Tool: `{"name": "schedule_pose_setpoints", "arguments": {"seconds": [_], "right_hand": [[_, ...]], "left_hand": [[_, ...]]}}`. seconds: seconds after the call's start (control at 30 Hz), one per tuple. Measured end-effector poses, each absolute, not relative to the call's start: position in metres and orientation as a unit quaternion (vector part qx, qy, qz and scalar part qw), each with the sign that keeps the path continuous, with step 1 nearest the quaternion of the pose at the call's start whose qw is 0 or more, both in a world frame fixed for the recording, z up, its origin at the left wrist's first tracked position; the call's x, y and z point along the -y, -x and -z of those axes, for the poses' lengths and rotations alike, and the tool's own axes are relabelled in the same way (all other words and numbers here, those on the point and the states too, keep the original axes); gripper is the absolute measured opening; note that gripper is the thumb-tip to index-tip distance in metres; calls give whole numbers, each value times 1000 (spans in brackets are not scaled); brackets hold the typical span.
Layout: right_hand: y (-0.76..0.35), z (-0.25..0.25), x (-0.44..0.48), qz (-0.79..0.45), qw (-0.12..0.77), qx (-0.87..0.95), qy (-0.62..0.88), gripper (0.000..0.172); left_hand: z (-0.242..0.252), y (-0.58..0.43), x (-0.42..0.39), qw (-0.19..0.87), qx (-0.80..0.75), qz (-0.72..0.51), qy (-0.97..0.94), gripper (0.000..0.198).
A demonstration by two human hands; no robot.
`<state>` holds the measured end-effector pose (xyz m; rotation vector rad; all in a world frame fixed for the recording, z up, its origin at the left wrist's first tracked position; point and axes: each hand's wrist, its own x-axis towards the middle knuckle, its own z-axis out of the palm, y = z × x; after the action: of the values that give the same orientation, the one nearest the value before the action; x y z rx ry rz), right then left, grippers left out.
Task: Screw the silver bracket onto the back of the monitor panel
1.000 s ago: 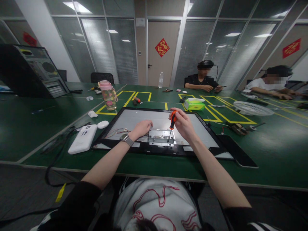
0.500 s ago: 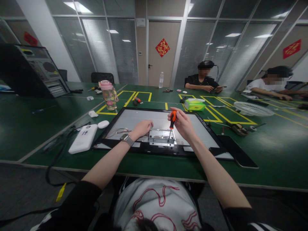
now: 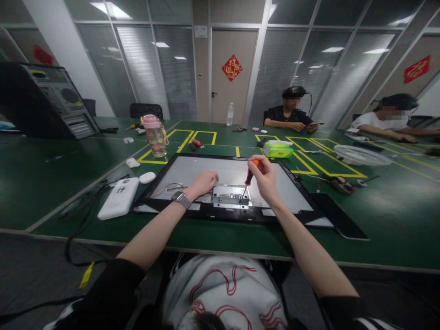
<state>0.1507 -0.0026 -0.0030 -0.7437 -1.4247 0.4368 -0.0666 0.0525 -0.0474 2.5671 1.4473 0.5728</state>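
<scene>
Your right hand (image 3: 265,181) re-pinched the screwdriver (image 3: 250,173), now tilted toward one o'clock. Your left hand (image 3: 202,182) rests open and empty at the bracket's (image 3: 229,195) nine o'clock.

A single camera sat on the person's head and looked forward and down, so the white printed shirt (image 3: 223,288) filled the bottom edge and both forearms ran up and away from it. It was closest to the work at mid-frame: the left hand (image 3: 202,182) and the right hand (image 3: 264,176), which gripped the orange-handled screwdriver (image 3: 250,172), lay over the face-down monitor panel (image 3: 185,172) within arm's reach. Beyond that the view carried across the green table (image 3: 378,211) to two seated co-workers (image 3: 290,114) and the far door (image 3: 231,91), small and distant. The wide lens bowed the table edge and the glass partitions towards the corners.
</scene>
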Motion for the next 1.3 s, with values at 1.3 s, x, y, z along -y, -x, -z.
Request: {"name": "schedule_pose_setpoints", "arguments": {"seconds": [1.3], "right_hand": [[-128,26,9,-143,641,678,332,29]], "left_hand": [[42,63,-48,68,-491,-182,-849,30]]}}
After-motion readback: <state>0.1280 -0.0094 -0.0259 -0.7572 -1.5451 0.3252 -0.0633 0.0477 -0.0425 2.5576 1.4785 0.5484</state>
